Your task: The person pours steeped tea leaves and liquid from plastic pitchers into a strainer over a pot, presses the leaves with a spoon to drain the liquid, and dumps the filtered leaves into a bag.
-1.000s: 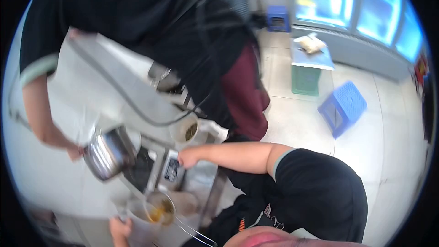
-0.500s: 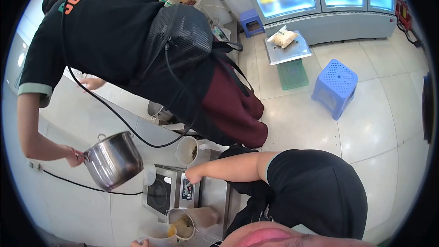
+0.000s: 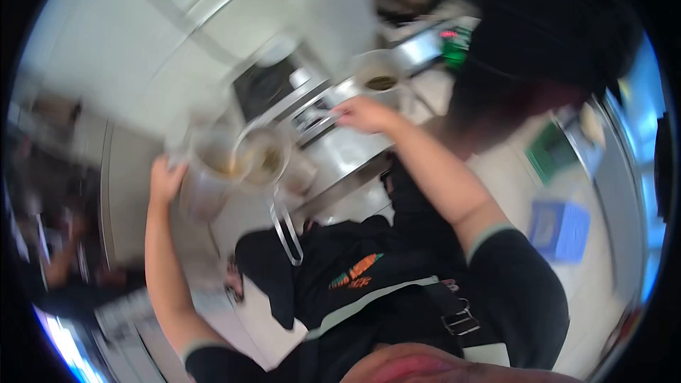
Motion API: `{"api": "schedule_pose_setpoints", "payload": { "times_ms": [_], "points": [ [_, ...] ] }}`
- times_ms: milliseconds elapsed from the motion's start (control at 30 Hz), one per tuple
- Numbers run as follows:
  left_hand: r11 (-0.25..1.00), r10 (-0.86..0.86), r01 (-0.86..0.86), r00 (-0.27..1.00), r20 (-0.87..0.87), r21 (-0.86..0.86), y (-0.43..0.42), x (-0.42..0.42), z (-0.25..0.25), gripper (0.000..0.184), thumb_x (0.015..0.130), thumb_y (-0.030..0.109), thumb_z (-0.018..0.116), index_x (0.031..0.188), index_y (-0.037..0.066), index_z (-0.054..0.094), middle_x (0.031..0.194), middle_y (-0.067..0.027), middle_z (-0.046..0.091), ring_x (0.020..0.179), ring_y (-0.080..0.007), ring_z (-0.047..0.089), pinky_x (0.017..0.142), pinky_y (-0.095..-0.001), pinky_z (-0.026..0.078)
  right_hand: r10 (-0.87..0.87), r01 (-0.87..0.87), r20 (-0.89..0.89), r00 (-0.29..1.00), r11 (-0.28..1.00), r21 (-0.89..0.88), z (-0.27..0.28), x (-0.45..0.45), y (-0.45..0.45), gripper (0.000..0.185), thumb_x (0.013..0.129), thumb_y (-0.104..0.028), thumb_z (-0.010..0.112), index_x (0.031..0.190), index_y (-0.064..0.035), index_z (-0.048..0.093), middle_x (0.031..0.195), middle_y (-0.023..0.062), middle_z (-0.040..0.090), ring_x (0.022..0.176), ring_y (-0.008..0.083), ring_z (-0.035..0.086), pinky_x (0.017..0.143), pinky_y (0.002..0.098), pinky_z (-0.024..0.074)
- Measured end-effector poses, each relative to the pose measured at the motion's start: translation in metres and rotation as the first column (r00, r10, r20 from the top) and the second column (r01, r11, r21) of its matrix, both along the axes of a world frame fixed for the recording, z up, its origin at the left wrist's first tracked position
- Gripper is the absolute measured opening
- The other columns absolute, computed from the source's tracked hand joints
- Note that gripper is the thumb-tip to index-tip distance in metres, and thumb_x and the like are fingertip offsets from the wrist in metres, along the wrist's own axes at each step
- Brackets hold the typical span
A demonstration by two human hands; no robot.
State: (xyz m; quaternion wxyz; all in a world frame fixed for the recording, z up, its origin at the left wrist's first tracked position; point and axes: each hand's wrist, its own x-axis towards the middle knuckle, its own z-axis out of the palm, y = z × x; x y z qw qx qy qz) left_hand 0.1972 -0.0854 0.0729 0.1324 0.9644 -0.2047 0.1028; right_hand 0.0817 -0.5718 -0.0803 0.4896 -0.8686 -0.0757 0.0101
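The view is smeared by motion. My left hand (image 3: 168, 179) is closed on the handle of a translucent plastic jug (image 3: 202, 188), which has some yellowish liquid near its rim. Touching or overlapping it is a second container (image 3: 299, 174) with a strainer (image 3: 287, 234) at its mouth, the wire handle pointing towards me. Greenish-brown matter shows inside the strainer. My right hand (image 3: 363, 115) has curled fingers at the control panel (image 3: 310, 115) of an induction cooker (image 3: 266, 89). Whether a small thing is between those fingers is too blurred to tell.
Beyond my right hand stands another jug (image 3: 379, 74) with dark contents. A co-worker in dark clothes (image 3: 546, 35) is close on the right. Past them are a blue stool (image 3: 560, 230) and a green stool (image 3: 550, 149) on the floor.
My head has turned, so the whole scene has rotated and both my arms now show. My right hand remains by the cooker's panel. The co-worker's steel pot has left the view.
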Motion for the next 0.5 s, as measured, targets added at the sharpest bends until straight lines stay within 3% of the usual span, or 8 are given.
{"api": "schedule_pose_setpoints", "payload": {
  "times_ms": [33,100,200,267,300,367,433,500],
  "points": [
    [1.000,-0.004,0.004,1.000,-0.018,0.015,0.001,-0.007,0.006,0.040,0.075,0.030,0.070,0.092,-0.006,0.066,0.085,-0.0242,0.067,0.080,-0.0352,0.065,0.073,-0.0414,0.050,0.028,-0.028,-0.003,1.000,1.000,-0.012,0.020,-0.001,0.009,0.034,0.085,-0.017,0.065,0.117,-0.0084,0.065,0.099,0.0131,0.070,0.090,0.0209,0.066,0.079,0.0355,0.0518],
    [0.999,-0.030,0.031,0.998,-0.060,0.008,0.000,-0.017,0.017,0.042,0.074,0.032,0.070,0.091,-0.006,0.067,0.084,-0.0249,0.067,0.079,-0.0369,0.065,0.072,-0.0414,0.051,-0.042,0.042,-0.024,0.999,0.999,0.026,0.039,-0.003,0.033,0.031,0.082,-0.015,0.065,0.109,-0.0055,0.056,0.088,0.0101,0.065,0.080,0.0189,0.062,0.074,0.0348,0.0504],
    [0.997,-0.065,0.063,0.996,-0.054,-0.035,-0.025,-0.031,0.026,0.036,0.072,0.029,0.069,0.082,-0.006,0.068,0.072,-0.0225,0.066,0.065,-0.0348,0.065,0.062,-0.0391,0.051,0.109,-0.101,-0.043,0.993,0.982,0.159,0.065,0.007,0.048,0.025,0.079,-0.012,0.061,0.102,-0.0049,0.052,0.081,0.0092,0.061,0.076,0.0185,0.059,0.071,0.0343,0.0493],
    [0.998,-0.066,0.064,0.994,-0.082,-0.023,-0.030,-0.034,0.028,0.034,0.072,0.028,0.069,0.082,-0.005,0.068,0.071,-0.0219,0.066,0.065,-0.0340,0.065,0.062,-0.0385,0.051,0.220,-0.246,0.157,0.963,0.954,0.172,0.074,0.018,0.069,0.023,0.077,-0.008,0.058,0.100,-0.0043,0.052,0.083,0.0115,0.063,0.078,0.0221,0.062,0.072,0.0354,0.0499],
    [0.996,-0.086,0.085,0.991,-0.106,-0.019,-0.030,-0.031,0.029,0.033,0.071,0.026,0.069,0.081,-0.005,0.068,0.071,-0.0213,0.066,0.064,-0.0331,0.065,0.062,-0.0378,0.051,0.222,-0.247,0.152,0.963,0.952,0.179,0.079,0.026,0.082,0.023,0.077,-0.008,0.058,0.100,-0.0043,0.052,0.083,0.0115,0.063,0.078,0.0221,0.062,0.072,0.0354,0.0499],
    [0.994,-0.105,0.106,0.987,-0.124,0.001,-0.028,-0.026,0.029,0.031,0.071,0.025,0.069,0.081,-0.004,0.068,0.069,-0.0201,0.065,0.063,-0.0322,0.065,0.061,-0.0367,0.051,0.308,-0.320,0.272,0.912,0.947,0.001,0.093,0.048,0.112,0.023,0.077,-0.009,0.058,0.100,-0.0036,0.055,0.088,0.0144,0.065,0.081,0.0268,0.064,0.073,0.0370,0.0506],
    [0.984,-0.177,0.177,0.980,-0.088,-0.015,-0.029,-0.020,0.026,0.027,0.068,0.022,0.069,0.071,-0.003,0.061,0.059,-0.0185,0.058,0.053,-0.0306,0.058,0.053,-0.0377,0.045,0.393,-0.409,0.281,0.875,0.913,-0.004,0.098,0.067,0.139,0.023,0.083,-0.003,0.056,0.106,-0.0022,0.057,0.097,0.0142,0.067,0.089,0.0246,0.066,0.078,0.0342,0.0510],
    [0.972,-0.232,0.235,0.970,-0.073,0.026,-0.027,-0.013,0.021,0.026,0.068,0.021,0.070,0.068,-0.002,0.058,0.057,-0.0175,0.055,0.051,-0.0304,0.057,0.051,-0.0375,0.043,0.395,-0.502,0.401,0.826,0.839,0.209,0.080,0.087,0.170,0.019,0.086,-0.010,0.057,0.104,-0.0051,0.062,0.094,0.0160,0.068,0.088,0.0297,0.065,0.076,0.0390,0.0503]
  ]
}}
